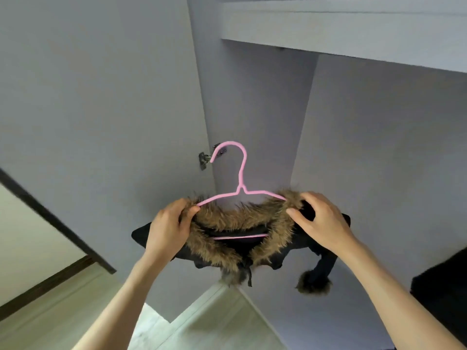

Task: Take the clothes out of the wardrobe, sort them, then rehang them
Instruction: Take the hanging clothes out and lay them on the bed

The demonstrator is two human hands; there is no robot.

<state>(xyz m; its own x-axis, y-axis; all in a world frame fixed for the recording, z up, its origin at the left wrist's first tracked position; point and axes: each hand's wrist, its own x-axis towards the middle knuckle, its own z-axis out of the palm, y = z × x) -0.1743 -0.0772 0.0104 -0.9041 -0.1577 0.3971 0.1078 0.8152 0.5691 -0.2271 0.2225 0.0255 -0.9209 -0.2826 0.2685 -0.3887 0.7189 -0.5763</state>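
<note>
A black garment [300, 245] with a brown fur collar [227, 218] hangs on a pink hanger [241, 173], held up in front of the open wardrobe. My left hand [168, 226] grips the collar and the hanger's left shoulder. My right hand [321, 223] grips the collar and the black cloth at the hanger's right shoulder. The hanger's hook points up and left, free of any rail. A fur pompom [313, 284] dangles on a black strip at the lower right.
The open wardrobe door [101, 97] stands at the left, its hinge [203, 159] close to the hook. A shelf [353, 29] runs across the top of the wardrobe. A dark garment [442, 299] shows at the right edge. Pale flooring [214, 324] lies below.
</note>
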